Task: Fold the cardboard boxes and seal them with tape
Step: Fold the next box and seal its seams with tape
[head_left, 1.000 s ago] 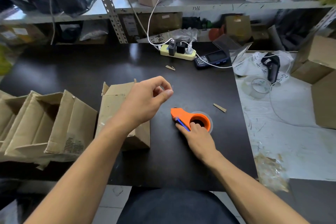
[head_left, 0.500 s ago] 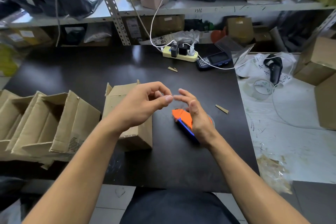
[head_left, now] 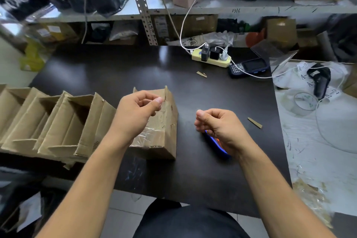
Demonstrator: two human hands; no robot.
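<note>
While a cardboard box (head_left: pixel 160 127) sits on the table (head_left: pixel 193 87), the left hand (head_left: pixel 135 114) above it and right hand (head_left: pixel 218 125) beside it seemingly pinch clear tape. Next: press it onto the box.

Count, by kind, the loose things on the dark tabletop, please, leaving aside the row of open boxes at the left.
Taped cardboard box: 1
Tape dispenser: 1
Cardboard scraps: 2
Power strip: 1
Handheld terminal: 1
Total: 6
</note>
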